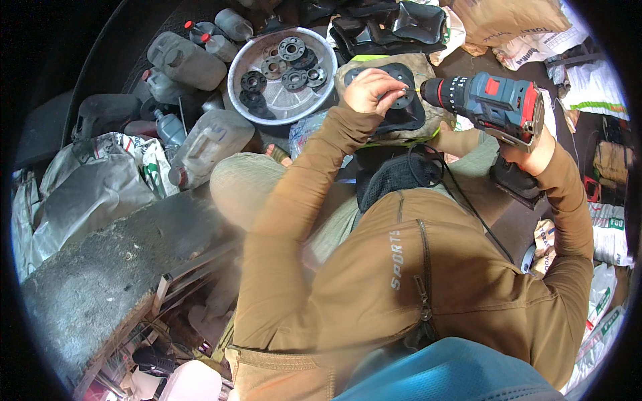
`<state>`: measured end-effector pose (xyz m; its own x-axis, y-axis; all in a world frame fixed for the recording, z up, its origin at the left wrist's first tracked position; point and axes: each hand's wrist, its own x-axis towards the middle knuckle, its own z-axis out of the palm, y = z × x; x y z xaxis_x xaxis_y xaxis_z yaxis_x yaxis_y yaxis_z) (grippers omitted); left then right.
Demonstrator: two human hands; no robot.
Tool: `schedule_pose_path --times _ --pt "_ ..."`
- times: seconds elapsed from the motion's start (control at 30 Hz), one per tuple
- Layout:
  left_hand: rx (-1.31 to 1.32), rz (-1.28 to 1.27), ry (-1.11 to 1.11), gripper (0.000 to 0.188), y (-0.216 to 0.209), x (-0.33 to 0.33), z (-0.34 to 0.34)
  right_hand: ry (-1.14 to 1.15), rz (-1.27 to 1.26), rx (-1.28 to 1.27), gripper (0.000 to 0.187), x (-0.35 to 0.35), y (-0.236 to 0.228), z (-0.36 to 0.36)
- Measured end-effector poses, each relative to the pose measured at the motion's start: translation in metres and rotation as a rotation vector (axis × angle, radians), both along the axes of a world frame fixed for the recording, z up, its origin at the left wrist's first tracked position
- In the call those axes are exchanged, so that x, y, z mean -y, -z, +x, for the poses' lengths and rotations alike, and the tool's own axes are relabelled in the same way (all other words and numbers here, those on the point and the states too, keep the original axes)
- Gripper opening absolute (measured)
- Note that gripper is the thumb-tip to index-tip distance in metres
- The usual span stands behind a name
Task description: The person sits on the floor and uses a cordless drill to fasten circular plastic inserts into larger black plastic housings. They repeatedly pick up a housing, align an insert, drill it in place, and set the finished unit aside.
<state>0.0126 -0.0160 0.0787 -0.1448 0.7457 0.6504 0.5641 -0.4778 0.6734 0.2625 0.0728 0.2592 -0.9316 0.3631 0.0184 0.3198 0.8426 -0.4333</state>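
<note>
My right hand (535, 155) is wrapped round the grip of a blue and black cordless drill (491, 100) with red accents. The drill lies level, its bit pointing left toward my other hand. Fingers pinched, my left hand (372, 92) is at the bit's tip; whatever it holds there, perhaps a small screw, is too small to make out. Below both lies a black square plate (414, 119) with a round raised centre, resting on a greyish padded block (422, 67) in front of my lap. My left hand partly covers the plate.
Left of the plate stands a mesh basin (244, 100) holding several black round flanges (291, 48). Plastic jugs (212, 144) and white sacks (93, 177) crowd the left. Black moulded parts (418, 23) lie at the back, paper bags (511, 23) at the far right. A black cord (468, 207) crosses my lap.
</note>
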Motion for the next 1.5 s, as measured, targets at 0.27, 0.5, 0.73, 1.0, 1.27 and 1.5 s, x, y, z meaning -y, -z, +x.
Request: schedule_pose_path --times 0.27,0.5,0.73,1.0,1.27,1.5 --pt "0.089 -0.053 -0.055 0.016 0.021 -0.013 -0.003 0.399 -0.553 0.158 0.041 -0.019 -0.005 -0.026" --pt "0.181 -0.25 -0.123 0.019 0.041 -0.024 -0.014 0.407 -0.604 0.242 0.033 -0.036 -0.005 -0.07" --pt "0.146 -0.265 -0.155 0.019 0.042 -0.028 -0.019 0.408 -0.627 0.221 0.031 -0.057 0.005 -0.074" --pt "0.035 -0.454 -0.107 0.056 0.079 -0.039 -0.029 0.402 -0.51 0.362 0.046 -0.071 0.017 -0.1" --pt "0.047 -0.605 -0.055 0.065 0.114 -0.042 -0.03 0.433 -0.56 0.395 0.046 -0.074 0.047 -0.112" --pt "0.005 -0.719 -0.077 0.062 0.13 -0.043 -0.028 0.384 -0.492 0.541 0.042 -0.08 0.057 -0.124"
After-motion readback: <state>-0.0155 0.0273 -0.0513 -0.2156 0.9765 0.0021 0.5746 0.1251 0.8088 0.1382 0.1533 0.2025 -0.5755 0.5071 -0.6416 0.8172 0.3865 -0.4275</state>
